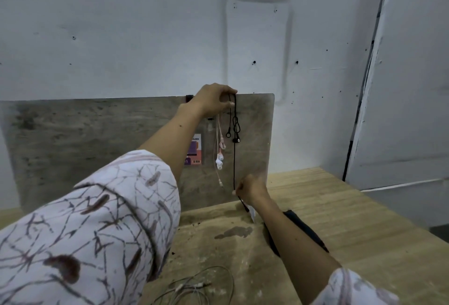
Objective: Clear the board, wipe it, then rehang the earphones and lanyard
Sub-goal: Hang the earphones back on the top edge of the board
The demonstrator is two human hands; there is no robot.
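Here, the left hand (213, 100) pinches black earphones (234, 134) at the board (97, 134) top edge; the right hand (250, 189) grips their cord low, taut. Light and limp, they likely handle best by the cord. The lanyard's card (195, 150) is half hidden behind the forearm.

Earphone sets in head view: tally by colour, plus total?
Black earphones, hung at the board's top edge, gripped by the left hand, cord pinched by the right hand: 1
White-pink earphones, hanging on the board: 1
Pale earphones, loose on the table: 1
Total: 3
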